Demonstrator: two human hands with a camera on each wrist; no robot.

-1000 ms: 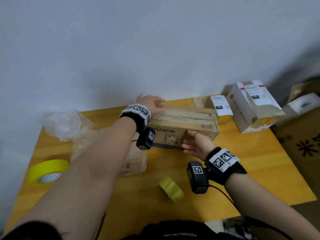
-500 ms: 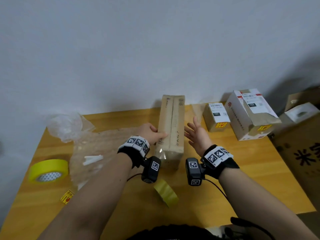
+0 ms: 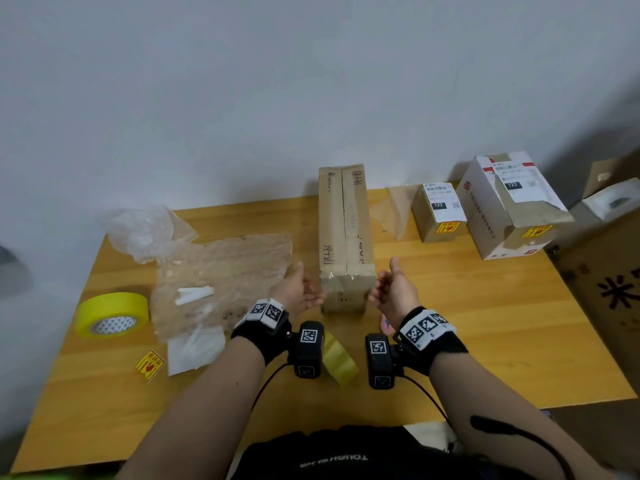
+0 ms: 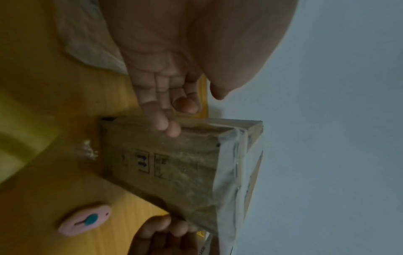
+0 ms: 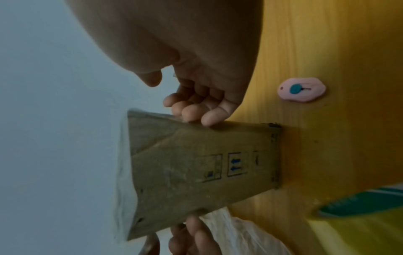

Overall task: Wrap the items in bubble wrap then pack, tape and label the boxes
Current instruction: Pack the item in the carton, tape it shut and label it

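Observation:
A long brown taped cardboard box [image 3: 346,237] lies flat on the wooden table [image 3: 485,323], its length running away from me toward the wall. My left hand [image 3: 303,294] is beside the left of its near end, palm turned inward, fingers relaxed. My right hand [image 3: 389,289] mirrors it on the right side. Neither hand grips anything. In the left wrist view the left hand's fingertips [image 4: 167,127] reach the box [image 4: 174,163] edge. In the right wrist view the right hand's fingertips [image 5: 196,117] sit at the box [image 5: 196,163] edge. Whether they touch it is unclear.
A bubble wrap sheet [image 3: 221,278], crumpled plastic [image 3: 145,230], a big yellow tape roll [image 3: 112,313] and a yellow sticker [image 3: 150,365] lie left. A small yellow roll [image 3: 339,360] and a pink cutter [image 5: 302,89] sit near my wrists. Two labelled boxes [image 3: 440,213] [image 3: 512,206] stand back right.
The box has been turned from crosswise to lengthwise. My left hand has let go of it, and both hands have drawn back to its near end.

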